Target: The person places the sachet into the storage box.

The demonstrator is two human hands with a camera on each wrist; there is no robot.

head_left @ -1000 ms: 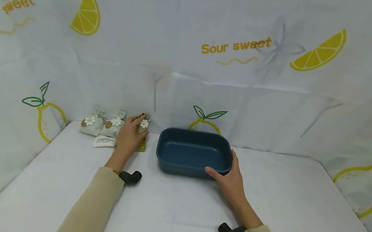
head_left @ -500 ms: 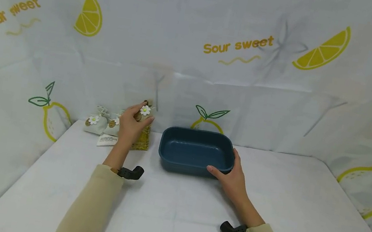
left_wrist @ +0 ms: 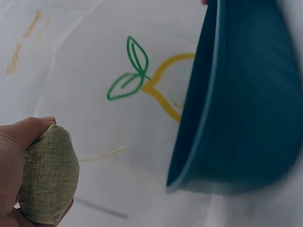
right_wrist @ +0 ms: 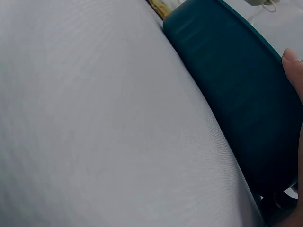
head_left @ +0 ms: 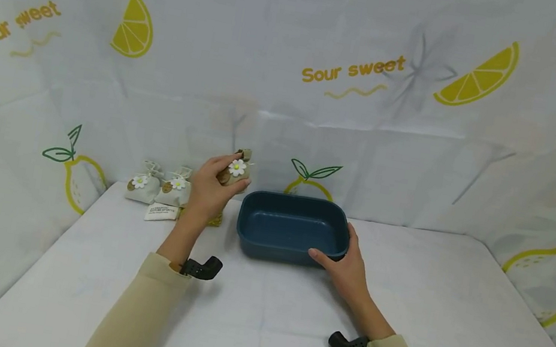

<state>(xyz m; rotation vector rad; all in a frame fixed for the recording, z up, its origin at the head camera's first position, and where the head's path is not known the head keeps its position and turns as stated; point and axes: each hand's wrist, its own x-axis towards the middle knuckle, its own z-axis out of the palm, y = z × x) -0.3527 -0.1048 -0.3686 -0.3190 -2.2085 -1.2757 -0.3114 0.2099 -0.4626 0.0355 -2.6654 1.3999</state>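
Note:
My left hand (head_left: 208, 191) pinches a small beige drawstring pouch (head_left: 235, 178) with a white daisy on its front. It is raised above the table, just left of the dark blue rectangular basin (head_left: 289, 256). In the left wrist view, the plain cloth side of the pouch (left_wrist: 49, 175) shows between thumb and fingers. My right hand (head_left: 348, 269) grips the basin's right front corner, thumb on the front rim and fingers along the right side. The right wrist view shows the basin's outer wall (right_wrist: 236, 90) with the thumb at its rim.
Two similar daisy pouches (head_left: 143, 187) stand at the back left. In front of them lies a white printed packet (head_left: 161, 213). A yellow-green patterned packet (head_left: 216, 220) is partly hidden behind my left wrist. A white lemon-print cloth (head_left: 396, 150) hangs behind the table.
My left hand has lifted the daisy pouch off the yellow-green packet and carried it right, toward the basin. The right hand and basin have stayed put.

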